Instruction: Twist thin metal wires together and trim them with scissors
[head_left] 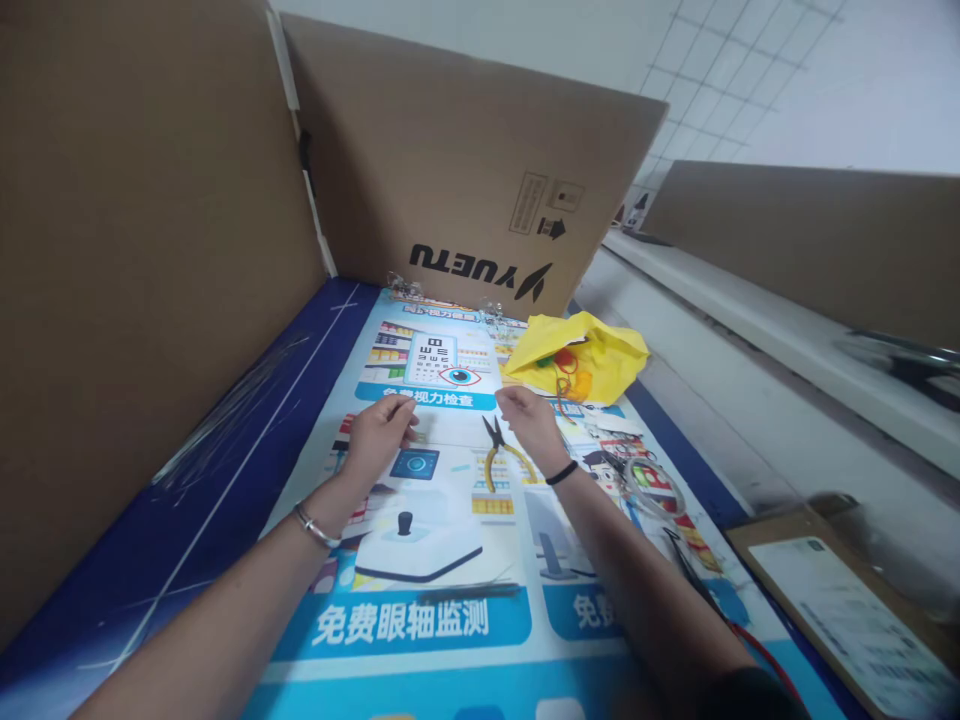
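Note:
Above the poster-covered table, my left hand (381, 436) is closed in a pinch, its fingertips pointing right. My right hand (531, 424) pinches too, a short gap away from the left one. Whatever lies between the fingers of either hand is too thin or too hidden to make out. Just below the right hand lie pliers (493, 460) with yellow handles, their dark jaws apart and pointing away from me. Beyond that hand rests a yellow bag (607, 362), with red and orange pieces at its opening.
Cardboard panels (450, 150) stand at the left and back. Thin wire lengths (232, 410) lie on the left, and a short wire bundle (480, 592) lies nearer me. A wire coil (654, 488) and a red-handled tool (765, 655) are right. A labelled cardboard box (795, 510) sits lower right.

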